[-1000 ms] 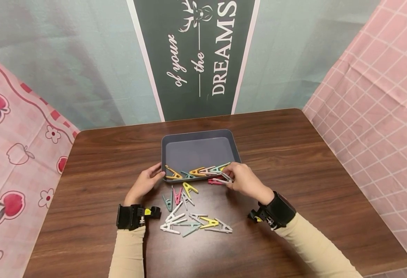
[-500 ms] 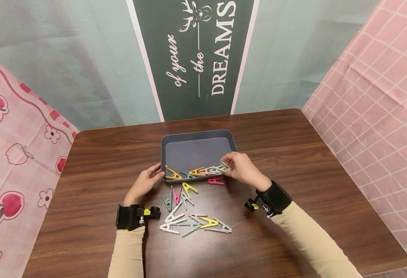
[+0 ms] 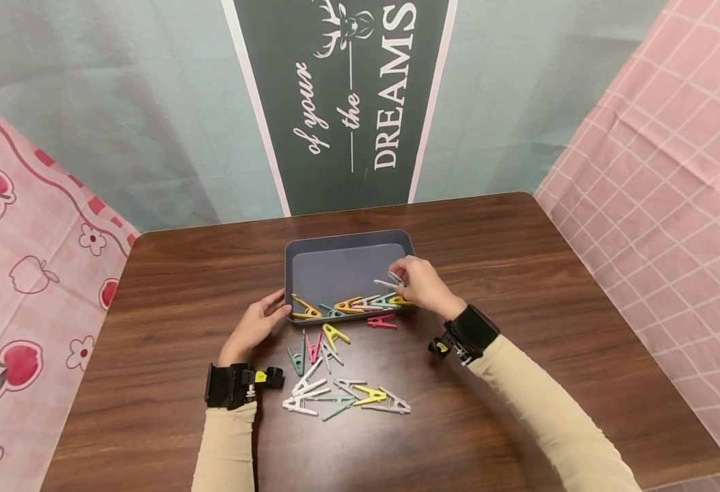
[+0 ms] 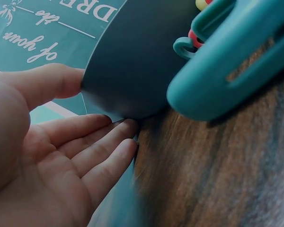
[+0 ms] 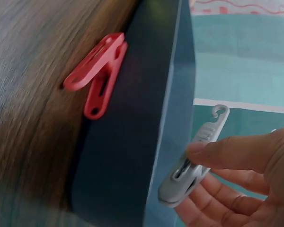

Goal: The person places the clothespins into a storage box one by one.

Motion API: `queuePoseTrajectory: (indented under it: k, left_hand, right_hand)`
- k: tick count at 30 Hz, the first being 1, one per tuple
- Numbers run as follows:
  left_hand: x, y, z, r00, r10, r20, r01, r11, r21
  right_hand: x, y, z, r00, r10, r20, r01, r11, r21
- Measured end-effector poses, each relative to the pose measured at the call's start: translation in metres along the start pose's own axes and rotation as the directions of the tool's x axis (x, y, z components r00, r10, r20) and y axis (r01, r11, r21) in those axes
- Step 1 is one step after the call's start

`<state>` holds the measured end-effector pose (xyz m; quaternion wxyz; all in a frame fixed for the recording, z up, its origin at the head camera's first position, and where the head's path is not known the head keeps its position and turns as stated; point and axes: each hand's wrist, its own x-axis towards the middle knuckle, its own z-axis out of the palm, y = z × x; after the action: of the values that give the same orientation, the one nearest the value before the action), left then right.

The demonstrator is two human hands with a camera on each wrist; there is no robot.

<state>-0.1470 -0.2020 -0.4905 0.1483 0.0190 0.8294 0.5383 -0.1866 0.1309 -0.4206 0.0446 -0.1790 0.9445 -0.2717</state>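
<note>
Grey clothespin (image 5: 178,183), pinched in the right hand (image 3: 422,283), has moved over the tray (image 3: 338,268).

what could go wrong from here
The gray clothespin could slip from the right grip, which pinches it over the tray. The tray might shift if bumped, since the left grip touches it only at one corner. The red clothespin just outside it may get brushed.

The tray (image 3: 341,266) offers room beyond clothespins (image 3: 341,305) lining its near side.
</note>
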Motion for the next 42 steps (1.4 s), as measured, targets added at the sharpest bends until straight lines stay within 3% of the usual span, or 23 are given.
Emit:
queuePoseTrajectory:
  k: [7,15,29,42]
  left_hand:
    - [0.001,0.0,0.001,1.0,-0.005,0.0,0.005,1.0,-0.009]
    - [0.001,0.001,0.001,1.0,-0.002,-0.003,0.002,1.0,0.001]
    - [0.0,-0.001,0.0,1.0,0.007,0.002,-0.007,1.0,-0.011]
    - [0.0,0.001,0.001,1.0,0.004,0.0,-0.004,1.0,-0.022]
  right_hand:
    - [0.008,0.009,0.003,1.0,0.024,0.014,-0.023,1.0,-0.013]
    - [0.017,0.017,0.0,0.999,-0.033,0.021,0.035,0.993,-0.11]
    - [0.023,0.02,0.012,0.988,-0.098,0.12,0.129,0.947,-0.294]
    - [0.027,0.02,0.014,0.973,-0.082,0.215,0.152,0.931,-0.331]
